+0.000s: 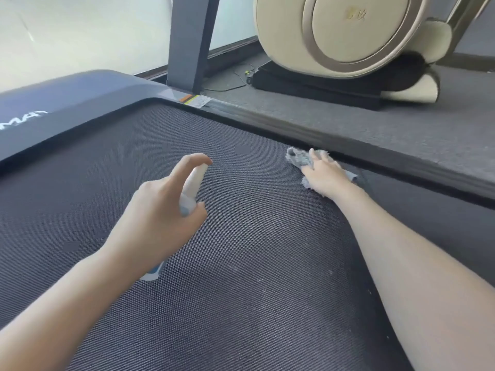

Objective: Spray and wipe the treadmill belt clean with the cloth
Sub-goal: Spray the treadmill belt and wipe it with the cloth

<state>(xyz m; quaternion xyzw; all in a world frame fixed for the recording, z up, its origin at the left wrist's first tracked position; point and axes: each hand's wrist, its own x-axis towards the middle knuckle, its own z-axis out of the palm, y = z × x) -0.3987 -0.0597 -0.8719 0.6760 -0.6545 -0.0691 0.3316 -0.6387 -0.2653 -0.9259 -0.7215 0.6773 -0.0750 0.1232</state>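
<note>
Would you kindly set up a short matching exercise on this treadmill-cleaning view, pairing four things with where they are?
Things:
1. spray bottle
2. cloth
3. warning label
4. beige exercise machine

Places:
A. on the floor beyond the treadmill's right rail
B. held in the left hand above the belt
C. on the frame at the foot of the upright post
D. pressed under the right hand near the belt's right edge

Pairs: 1-B, 2-D, 3-C, 4-A
</note>
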